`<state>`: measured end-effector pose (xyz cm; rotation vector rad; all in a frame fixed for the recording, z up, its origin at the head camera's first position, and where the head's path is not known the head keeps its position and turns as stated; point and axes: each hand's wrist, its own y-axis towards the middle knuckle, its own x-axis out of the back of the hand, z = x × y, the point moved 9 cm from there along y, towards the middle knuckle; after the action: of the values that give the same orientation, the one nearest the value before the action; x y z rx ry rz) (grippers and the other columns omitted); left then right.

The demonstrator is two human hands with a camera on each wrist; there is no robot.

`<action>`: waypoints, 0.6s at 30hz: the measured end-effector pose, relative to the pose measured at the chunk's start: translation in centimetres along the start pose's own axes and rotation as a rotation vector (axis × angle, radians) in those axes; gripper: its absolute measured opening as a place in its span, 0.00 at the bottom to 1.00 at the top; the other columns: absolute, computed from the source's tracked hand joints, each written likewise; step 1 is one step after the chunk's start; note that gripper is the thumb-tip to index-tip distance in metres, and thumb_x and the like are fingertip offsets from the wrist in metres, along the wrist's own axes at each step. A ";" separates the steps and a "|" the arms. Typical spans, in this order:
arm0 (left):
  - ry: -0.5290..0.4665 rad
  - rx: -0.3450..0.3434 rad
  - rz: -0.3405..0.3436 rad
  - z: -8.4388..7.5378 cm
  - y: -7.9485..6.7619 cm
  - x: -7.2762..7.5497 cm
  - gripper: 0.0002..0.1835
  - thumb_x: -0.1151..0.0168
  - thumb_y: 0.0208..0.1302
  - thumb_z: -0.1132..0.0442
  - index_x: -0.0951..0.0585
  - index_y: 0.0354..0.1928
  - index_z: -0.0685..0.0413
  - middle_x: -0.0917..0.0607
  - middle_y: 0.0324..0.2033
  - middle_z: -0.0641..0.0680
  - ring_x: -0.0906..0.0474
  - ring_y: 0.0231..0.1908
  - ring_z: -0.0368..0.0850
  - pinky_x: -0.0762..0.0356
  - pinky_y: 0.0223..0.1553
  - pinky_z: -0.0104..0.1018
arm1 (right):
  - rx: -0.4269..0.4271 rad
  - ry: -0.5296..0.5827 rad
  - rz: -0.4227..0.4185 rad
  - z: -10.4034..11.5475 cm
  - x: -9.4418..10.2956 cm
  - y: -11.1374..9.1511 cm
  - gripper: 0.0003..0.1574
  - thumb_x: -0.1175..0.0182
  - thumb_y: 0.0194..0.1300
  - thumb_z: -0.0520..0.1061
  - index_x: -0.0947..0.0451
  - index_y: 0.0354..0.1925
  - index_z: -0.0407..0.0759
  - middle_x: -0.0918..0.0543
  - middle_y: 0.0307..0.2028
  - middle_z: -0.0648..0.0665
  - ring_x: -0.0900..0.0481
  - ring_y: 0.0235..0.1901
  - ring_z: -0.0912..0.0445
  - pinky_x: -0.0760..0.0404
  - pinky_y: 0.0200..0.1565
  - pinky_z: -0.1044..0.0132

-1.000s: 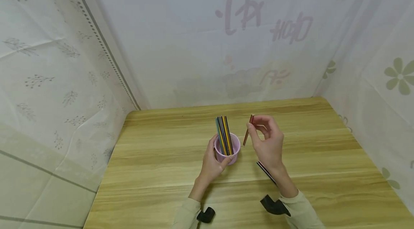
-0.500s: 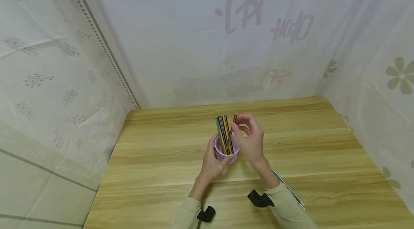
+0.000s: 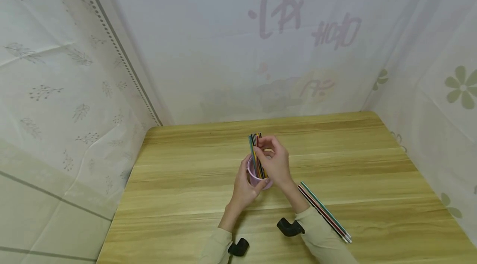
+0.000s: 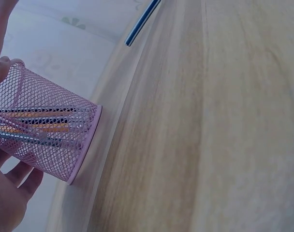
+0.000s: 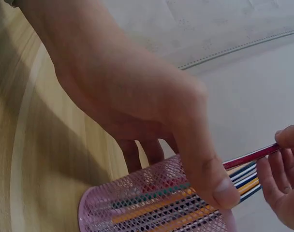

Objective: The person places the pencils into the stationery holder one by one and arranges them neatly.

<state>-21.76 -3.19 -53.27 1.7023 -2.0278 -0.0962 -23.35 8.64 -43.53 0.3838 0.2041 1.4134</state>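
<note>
A pink mesh pencil cup [image 3: 254, 181] stands on the table, and my left hand [image 3: 243, 188] grips it around the side. Several coloured pencils [image 3: 252, 148] lean inside it, their upper ends well above the rim. With thumb and fingertips my right hand [image 3: 276, 163] pinches a dark red pencil [image 5: 251, 156] over the cup's mouth, among the others. Through the mesh [image 4: 55, 96] the lower ends of the pencils show in the left wrist view. In the head view the right hand hides part of the cup's rim.
More pencils [image 3: 325, 213], one green and others dark, lie side by side on the wooden table [image 3: 179, 214] beside my right forearm. Patterned white cloth [image 3: 208, 48] hangs behind the table and at both sides.
My right hand has moved left with the red pencil, from beside the cup to over its mouth. The pencils on the table have come out from behind the forearm. The left hand stays put.
</note>
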 end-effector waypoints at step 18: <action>0.035 -0.018 -0.021 -0.2 -0.1 0.2 0.49 0.25 0.56 0.56 0.40 0.76 0.54 0.25 0.65 0.60 0.25 0.62 0.56 0.22 0.61 0.55 | -0.115 -0.159 0.044 -1.5 -0.2 -0.9 0.14 0.33 0.62 0.32 0.21 0.47 0.35 0.14 0.41 0.37 0.15 0.42 0.46 0.11 0.45 0.61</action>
<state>-21.64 -3.36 -53.06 1.7024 -1.9783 -0.0907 -23.13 8.51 -45.28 0.4056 -0.0153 1.4233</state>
